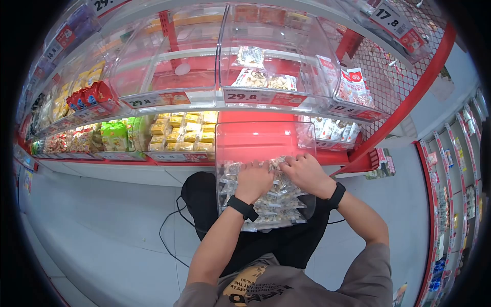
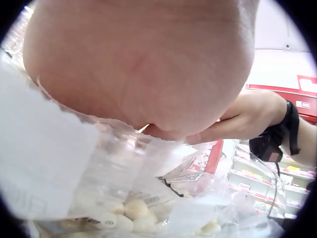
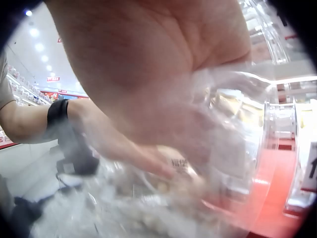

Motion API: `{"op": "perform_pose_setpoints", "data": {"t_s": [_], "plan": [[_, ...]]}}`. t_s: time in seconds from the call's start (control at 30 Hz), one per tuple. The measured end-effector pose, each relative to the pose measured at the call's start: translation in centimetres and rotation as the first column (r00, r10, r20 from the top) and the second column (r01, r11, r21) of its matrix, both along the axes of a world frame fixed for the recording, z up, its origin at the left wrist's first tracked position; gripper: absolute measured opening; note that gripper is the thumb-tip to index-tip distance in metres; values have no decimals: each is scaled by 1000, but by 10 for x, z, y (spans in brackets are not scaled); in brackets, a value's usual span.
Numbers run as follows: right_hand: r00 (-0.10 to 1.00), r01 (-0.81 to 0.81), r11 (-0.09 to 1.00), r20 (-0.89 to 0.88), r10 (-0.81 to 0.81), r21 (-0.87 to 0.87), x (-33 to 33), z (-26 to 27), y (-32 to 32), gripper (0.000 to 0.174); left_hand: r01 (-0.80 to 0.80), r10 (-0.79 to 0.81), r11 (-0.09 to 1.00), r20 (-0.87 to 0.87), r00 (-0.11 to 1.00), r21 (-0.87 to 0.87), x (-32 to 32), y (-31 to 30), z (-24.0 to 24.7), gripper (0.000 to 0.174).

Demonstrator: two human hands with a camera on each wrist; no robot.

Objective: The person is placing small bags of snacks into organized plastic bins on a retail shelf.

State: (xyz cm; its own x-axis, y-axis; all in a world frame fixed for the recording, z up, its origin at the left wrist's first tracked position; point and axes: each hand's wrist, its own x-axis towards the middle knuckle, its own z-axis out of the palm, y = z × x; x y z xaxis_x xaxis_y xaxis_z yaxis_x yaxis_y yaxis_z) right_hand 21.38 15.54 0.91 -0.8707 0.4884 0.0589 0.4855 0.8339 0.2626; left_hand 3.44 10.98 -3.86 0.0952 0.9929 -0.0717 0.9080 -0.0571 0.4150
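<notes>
Small clear packets [image 1: 279,200] with pale round pieces inside stand in rows in a clear plastic bin [image 1: 221,153], which rests over the person's lap. The left hand [image 1: 255,180] lies over the rearmost packets, its fingers pointing away from the body. Beside it, the right hand [image 1: 309,175] reaches in from the right, fingers extended onto the same row. In the left wrist view, a white-edged packet [image 2: 54,158] comes right up under the left palm. Clear wrapping overlaps the right hand [image 3: 148,64] in the right wrist view. Several fingertips are hidden among the packets.
Ahead is a red shelf with clear dividers and price tags [image 1: 240,96]. Yellow packets [image 1: 186,130] and green packets [image 1: 115,135] fill its lower left. A red mesh end panel [image 1: 409,97] borders the right side. A black cable [image 1: 162,230] trails over the floor.
</notes>
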Motion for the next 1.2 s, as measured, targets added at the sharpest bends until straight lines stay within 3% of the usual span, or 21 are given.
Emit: {"op": "perform_pose_setpoints", "data": {"t_s": [0.07, 0.17, 0.23, 0.37, 0.43, 0.47, 0.5, 0.53, 0.6, 0.67, 0.77, 0.8, 0.9, 0.93, 1.03, 1.07, 1.2], "plan": [[999, 7, 1000, 44, -7, -5, 0, 4, -2, 28, 13, -13, 1000, -21, 1000, 1, 1, 1, -3, 43], [997, 27, 1000, 67, -28, 10, 1, -3, -10, 30, 16, 8, 976, -110, 994, 218, 2, -2, -17, 44], [998, 42, 999, 49, -41, -26, 1, -8, -7, 33, 26, -8, 986, -106, 994, 167, 2, -2, -14, 45], [1000, -6, 970, 27, 13, -243, 5, 2, 10, 38, 89, -63, 976, -134, 989, 200, -5, -22, -3, 47], [998, -51, 937, 18, 61, -347, -1, 40, 8, 44, 140, -124, 961, -80, 989, 239, -14, -47, 21, 47], [996, -90, 891, -54, 74, -444, -12, 72, 11, 41, 169, -160, 952, -56, 986, 256, -16, -59, 34, 47], [969, -185, 801, -240, 53, -569, -23, 98, 15, 35, 195, -196, 954, -21, 980, 226, -17, -69, 45, 47], [910, -298, 693, -415, -3, -656, -34, 122, 19, 30, 227, -234, 954, 12, 972, 195, -18, -77, 56, 48], [759, -378, 624, -615, -213, -683, -56, 163, 35, 23, 283, -295, 947, 63, 953, 151, -19, -89, 71, 48], [615, -326, 809, -759, -212, -490, -81, 169, 75, 25, 322, -337, 935, 89, 937, 149, -16, -93, 84, 49], [793, 78, 943, -553, -256, -324, -111, 132, 153, 42, 330, -354, 930, 155, 922, 161, -17, -100, 92, 49], [861, 260, 845, -283, -422, -468, -121, 138, 162, 56, 322, -345, 935, 169, 923, 147, -19, -104, 96, 48], [738, 523, 686, -135, -661, -506, -139, 121, 163, 71, 270, -297, 951, 202, 933, 151, -32, -114, 91, 47], [725, 554, 655, -90, -683, -514, -139, 115, 164, 80, 242, -269, 958, 195, 943, 152, -36, -116, 91, 47], [773, 520, 738, -130, -621, -430, -140, 121, 165, 76, 182, -210, 972, 193, 958, 151, -41, -125, 89, 45], [767, 550, 710, -71, -637, -440, -138, 126, 162, 67, 181, -210, 970, 191, 959, 160, -42, -126, 87, 45], [720, 380, 690, -272, -639, -616, -127, 129, 166, 48, 212, -242, 964, 194, 951, 162, -39, -124, 85, 43]]}}
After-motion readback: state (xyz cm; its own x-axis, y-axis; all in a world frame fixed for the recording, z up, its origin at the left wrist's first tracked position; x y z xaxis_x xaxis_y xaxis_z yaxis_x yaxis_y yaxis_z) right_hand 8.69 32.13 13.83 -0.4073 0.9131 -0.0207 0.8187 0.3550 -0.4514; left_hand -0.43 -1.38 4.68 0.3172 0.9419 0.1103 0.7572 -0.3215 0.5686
